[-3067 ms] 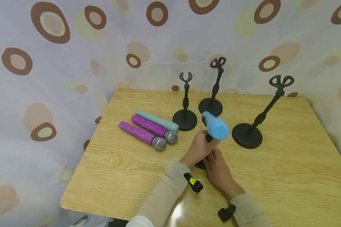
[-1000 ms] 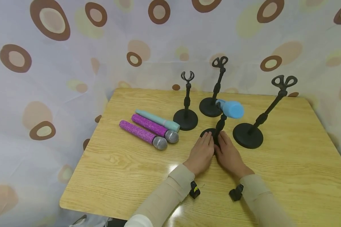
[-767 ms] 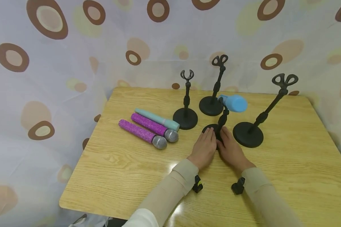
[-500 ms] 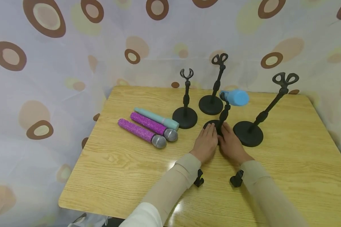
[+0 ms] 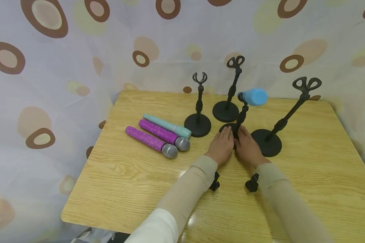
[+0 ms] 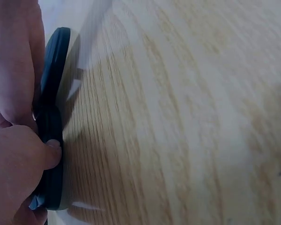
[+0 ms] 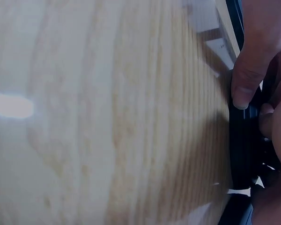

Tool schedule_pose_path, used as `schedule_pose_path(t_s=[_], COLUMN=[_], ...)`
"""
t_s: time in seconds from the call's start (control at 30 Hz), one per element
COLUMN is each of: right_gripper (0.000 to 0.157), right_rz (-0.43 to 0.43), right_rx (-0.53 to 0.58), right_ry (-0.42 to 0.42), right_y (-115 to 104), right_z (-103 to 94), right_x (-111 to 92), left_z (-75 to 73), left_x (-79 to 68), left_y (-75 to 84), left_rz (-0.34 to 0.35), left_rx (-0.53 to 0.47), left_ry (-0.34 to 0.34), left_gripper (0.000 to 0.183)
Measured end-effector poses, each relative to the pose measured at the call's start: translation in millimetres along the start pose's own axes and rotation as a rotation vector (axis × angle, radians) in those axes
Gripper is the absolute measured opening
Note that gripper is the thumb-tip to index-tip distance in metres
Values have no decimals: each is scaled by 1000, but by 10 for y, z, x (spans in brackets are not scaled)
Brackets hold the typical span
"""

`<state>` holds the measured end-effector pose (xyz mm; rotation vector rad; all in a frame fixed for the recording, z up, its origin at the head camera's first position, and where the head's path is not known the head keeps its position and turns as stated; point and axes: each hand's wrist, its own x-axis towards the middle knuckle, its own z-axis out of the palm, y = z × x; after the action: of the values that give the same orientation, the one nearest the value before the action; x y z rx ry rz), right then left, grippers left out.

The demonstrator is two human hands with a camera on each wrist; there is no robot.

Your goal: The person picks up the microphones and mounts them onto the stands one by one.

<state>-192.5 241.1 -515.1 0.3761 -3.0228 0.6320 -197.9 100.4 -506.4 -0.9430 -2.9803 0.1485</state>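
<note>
A black desk stand (image 5: 241, 116) carries a light-blue microphone (image 5: 255, 97) in its top clip, the head pointing right. Its round base (image 5: 226, 128) sits on the wooden table (image 5: 140, 175) between the other stands. My left hand (image 5: 222, 144) lies with straight fingers on the left of the base, my right hand (image 5: 245, 145) on the right. In the left wrist view the left hand (image 6: 14, 159) presses its thumb against the base rim (image 6: 54, 140). In the right wrist view the right hand (image 7: 248, 70) does the same on the base (image 7: 241, 140).
Three empty black stands surround it: one left (image 5: 197, 124), one behind (image 5: 225, 111), one right (image 5: 266, 142). Two purple glitter microphones (image 5: 152, 142) (image 5: 165, 135) and a teal one (image 5: 167, 125) lie at the left. A spotted curtain (image 5: 79, 67) hangs behind the table.
Both hands left the stand's pole for its base and slid the stand with the blue microphone away from me, in among the other stands.
</note>
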Motion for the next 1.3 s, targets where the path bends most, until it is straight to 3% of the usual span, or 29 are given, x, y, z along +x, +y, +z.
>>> schedule_pose_path(t_s=[0.33, 0.57, 0.8, 0.93, 1.03, 1.17, 1.23, 1.3], right_gripper=[51, 52, 53, 41, 31, 28, 30, 38], right_rz=[53, 62, 68, 66, 85, 178, 240, 295], right_rx=[20, 41, 112, 194, 248, 241, 225, 230], right_ry=[-78, -51, -10, 98, 217, 344, 335, 269], right_y=[12, 78, 157, 206, 276, 434, 532, 633], right_z=[-131, -154, -88, -94, -128, -278, -385, -477], right_x=[53, 38, -269, -503, -686, -854, -862, -812], left_z=[-26, -59, -42, -108, -174, -273, -326, -381], left_x=[101, 161, 188, 183, 126, 31, 13, 22], left_y=[32, 62, 74, 53, 55, 153, 244, 349], left_rz=[-19, -12, 15, 28, 11, 6, 59, 151], left_rx=[-34, -37, -66, -106, -100, -31, -19, -3], left_ry=[-9, 3, -65, -102, -49, 112, 172, 200], left_gripper=[49, 48, 52, 52, 44, 27, 26, 30])
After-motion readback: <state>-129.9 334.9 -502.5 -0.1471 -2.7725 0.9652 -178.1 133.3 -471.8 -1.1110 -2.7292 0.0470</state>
